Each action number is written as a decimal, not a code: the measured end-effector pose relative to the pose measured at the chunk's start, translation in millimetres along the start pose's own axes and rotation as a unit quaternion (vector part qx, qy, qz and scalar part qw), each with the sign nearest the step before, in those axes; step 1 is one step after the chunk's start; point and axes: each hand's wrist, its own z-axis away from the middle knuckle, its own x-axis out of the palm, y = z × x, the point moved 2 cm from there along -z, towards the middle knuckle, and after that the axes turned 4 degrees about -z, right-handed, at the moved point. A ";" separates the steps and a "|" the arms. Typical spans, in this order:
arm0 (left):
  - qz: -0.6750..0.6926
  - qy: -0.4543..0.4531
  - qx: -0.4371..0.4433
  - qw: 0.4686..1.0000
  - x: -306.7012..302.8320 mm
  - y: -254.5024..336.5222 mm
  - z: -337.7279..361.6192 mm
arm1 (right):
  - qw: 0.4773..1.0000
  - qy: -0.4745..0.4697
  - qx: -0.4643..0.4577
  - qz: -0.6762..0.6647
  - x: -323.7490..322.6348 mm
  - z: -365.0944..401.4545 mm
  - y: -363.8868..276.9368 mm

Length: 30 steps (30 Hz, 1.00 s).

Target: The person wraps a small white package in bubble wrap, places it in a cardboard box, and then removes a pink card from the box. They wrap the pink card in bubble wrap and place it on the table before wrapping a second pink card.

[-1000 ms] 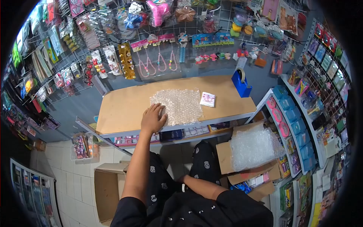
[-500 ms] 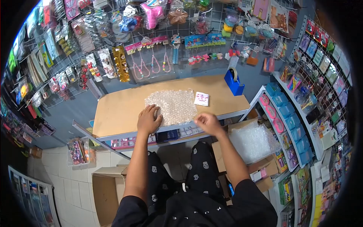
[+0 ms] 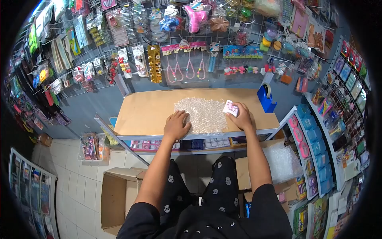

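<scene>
A sheet of bubble wrap [image 3: 205,115] lies flat on the wooden table [image 3: 147,105]. My left hand [image 3: 177,124] rests on its left edge with the fingers spread. At the sheet's upper right corner, my right hand [image 3: 242,117] grips a small white square packet with pink print [image 3: 230,108]. The packet is slightly tilted, and the fingers wrap round its right side.
A blue tape dispenser [image 3: 267,98] stands at the table's right end. More bubble wrap [image 3: 281,161] sits in a cardboard box at right. An open cardboard box [image 3: 115,199] is on the floor at left. Hanging goods cover the wall rack.
My right hand has moved up from the table's front edge and taken hold of the white packet. My left hand stays on the bubble wrap. The camera view has shifted.
</scene>
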 end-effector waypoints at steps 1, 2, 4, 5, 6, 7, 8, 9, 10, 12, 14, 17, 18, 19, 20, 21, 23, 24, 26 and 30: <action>-0.003 0.007 0.004 1.000 -0.6 0.6 0.2 | 0.999 0.006 -0.030 -0.028 2.9 -2.8 -18.8; -0.003 0.006 0.002 1.000 -0.9 1.0 0.5 | 0.998 -0.027 -0.048 -0.004 8.1 -3.3 -37.5; 0.004 -0.005 -0.004 1.000 -2.4 1.5 1.4 | 0.994 -0.074 -0.074 -0.009 29.5 -10.0 -63.5; 0.007 -0.009 -0.007 1.000 -3.1 2.3 1.1 | 0.991 -0.097 -0.088 -0.011 37.6 -13.2 -74.4; 0.007 -0.009 -0.008 1.000 -3.3 2.6 1.0 | 0.990 -0.111 -0.082 -0.004 45.1 -15.3 -83.2; 0.006 -0.010 -0.009 1.000 -3.6 2.9 1.4 | 0.989 -0.125 -0.077 0.003 51.7 -16.5 -91.9; 0.005 -0.011 -0.009 1.000 -4.1 3.1 1.2 | 0.988 -0.138 -0.072 0.009 55.9 -17.5 -96.5; 0.002 -0.003 -0.007 1.000 -4.0 3.0 0.8 | 0.987 -0.144 -0.069 0.027 60.7 -17.2 -94.6; -0.001 0.005 -0.004 1.000 -3.4 3.3 0.8 | 0.985 -0.150 -0.066 0.046 67.1 -15.8 -91.2; -0.004 0.012 -0.001 1.000 -2.3 2.6 2.2 | 0.985 -0.148 -0.069 0.064 71.8 -13.9 -85.9; -0.003 0.017 0.000 1.000 -1.4 2.4 1.3 | 0.988 -0.142 -0.062 0.016 66.8 -12.1 -80.1; -0.002 0.016 -0.003 1.000 -1.2 2.5 1.1 | 0.986 -0.156 -0.061 0.000 67.4 -12.6 -69.3; -0.003 0.014 -0.003 1.000 -0.5 1.9 1.0 | 0.984 -0.164 -0.062 0.003 67.6 -13.4 -69.4; -0.003 0.013 -0.003 1.000 0.1 1.5 0.7 | 0.985 -0.165 -0.060 -0.001 67.9 -14.4 -69.8; -0.004 0.012 -0.004 1.000 0.8 0.9 0.2 | 0.984 -0.166 -0.058 -0.005 68.9 -15.7 -70.5; -0.004 0.011 -0.005 1.000 0.9 1.1 0.9 | 0.984 -0.167 -0.055 -0.010 67.9 -15.6 -74.9; -0.006 0.010 -0.006 1.000 0.6 1.2 0.8 | 0.984 -0.168 -0.065 0.009 61.9 -12.3 -82.3; -0.001 0.003 -0.009 1.000 -1.5 1.7 0.8 | 0.983 -0.167 -0.069 0.019 60.1 -10.6 -84.4; 0.010 -0.009 -0.014 1.000 -4.8 3.6 0.8 | 0.991 -0.103 -0.087 -0.023 59.4 -9.6 -75.6; 0.038 0.063 0.007 0.997 -0.8 -5.9 0.0 | 0.998 0.059 -0.009 -0.012 45.4 -5.8 -42.6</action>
